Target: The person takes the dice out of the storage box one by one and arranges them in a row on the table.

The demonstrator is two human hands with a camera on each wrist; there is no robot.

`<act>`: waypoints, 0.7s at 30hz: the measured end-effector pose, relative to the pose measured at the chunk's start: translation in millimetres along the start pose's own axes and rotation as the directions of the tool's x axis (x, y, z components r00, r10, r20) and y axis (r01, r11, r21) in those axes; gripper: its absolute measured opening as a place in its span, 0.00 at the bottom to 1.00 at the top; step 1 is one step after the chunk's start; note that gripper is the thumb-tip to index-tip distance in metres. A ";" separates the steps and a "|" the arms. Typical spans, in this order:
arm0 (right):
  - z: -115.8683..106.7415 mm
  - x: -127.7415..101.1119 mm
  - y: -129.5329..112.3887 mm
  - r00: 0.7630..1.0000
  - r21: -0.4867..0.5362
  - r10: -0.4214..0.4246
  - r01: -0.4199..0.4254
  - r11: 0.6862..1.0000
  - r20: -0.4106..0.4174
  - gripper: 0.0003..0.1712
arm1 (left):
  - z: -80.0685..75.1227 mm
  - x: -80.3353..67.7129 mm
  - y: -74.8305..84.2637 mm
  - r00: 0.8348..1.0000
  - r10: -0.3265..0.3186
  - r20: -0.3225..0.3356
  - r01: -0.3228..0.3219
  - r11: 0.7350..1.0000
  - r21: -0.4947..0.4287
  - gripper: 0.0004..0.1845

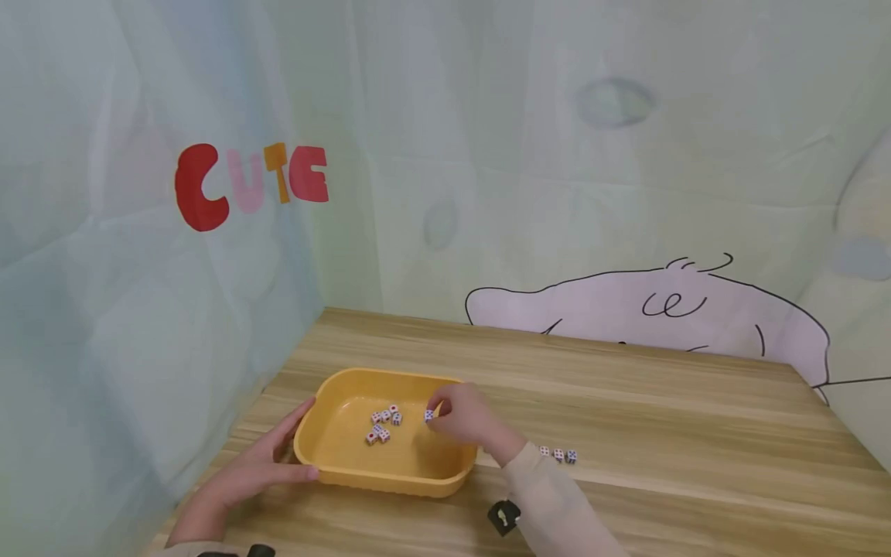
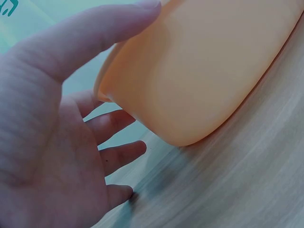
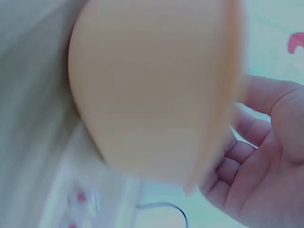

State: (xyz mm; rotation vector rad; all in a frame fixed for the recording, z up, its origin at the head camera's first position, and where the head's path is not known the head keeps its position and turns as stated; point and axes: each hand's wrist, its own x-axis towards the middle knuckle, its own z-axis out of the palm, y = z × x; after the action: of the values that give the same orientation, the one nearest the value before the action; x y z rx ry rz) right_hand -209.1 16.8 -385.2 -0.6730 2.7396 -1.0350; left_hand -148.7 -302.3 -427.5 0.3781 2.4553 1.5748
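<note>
A yellow plastic basin stands on the wooden table, with several white dice lying in a loose group on its floor. My left hand rests against the basin's left corner, thumb at the near rim and straight fingers along the left side. In the left wrist view, the lower fingers of that hand spread apart beside the basin wall. Over the basin's right part, my right hand pinches one die between thumb and fingertips. The right wrist view hides this die behind the basin wall.
Three dice sit in a short row on the table, right of the basin beyond the right forearm. A small black item shows beside the right sleeve. Printed fabric walls border the table at the left and back.
</note>
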 end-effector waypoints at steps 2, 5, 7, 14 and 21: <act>-12.1 -9.2 4.4 1.000 0.010 -0.015 0.015 1.000 -0.011 0.04 | 0.9 0.4 -0.1 1.000 0.007 0.002 -0.007 1.000 -0.009 0.54; -29.2 -23.4 13.5 0.999 0.005 -0.036 0.037 0.999 -0.037 0.05 | 1.4 0.7 -0.4 1.000 0.019 0.002 -0.019 1.000 -0.014 0.54; -39.6 -32.5 19.9 0.998 -0.013 -0.038 0.038 0.999 -0.059 0.05 | 0.5 0.4 -1.2 1.000 0.020 0.003 -0.020 1.000 -0.014 0.53; -73.0 -62.8 42.6 0.996 -0.011 0.031 -0.032 0.999 -0.086 0.05 | -1.3 0.9 -4.6 1.000 0.000 -0.001 0.000 1.000 -0.005 0.54; -91.1 -92.5 77.6 0.992 0.011 0.099 -0.098 0.995 -0.082 0.05 | 0.1 1.9 -5.3 1.000 0.028 0.007 -0.027 0.999 -0.033 0.54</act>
State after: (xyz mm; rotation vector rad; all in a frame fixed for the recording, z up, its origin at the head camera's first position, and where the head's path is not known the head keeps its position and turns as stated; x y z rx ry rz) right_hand -179.9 164.5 -370.0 -0.4992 2.8055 -1.0723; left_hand -151.0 -303.7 -432.5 0.4136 2.4258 1.6189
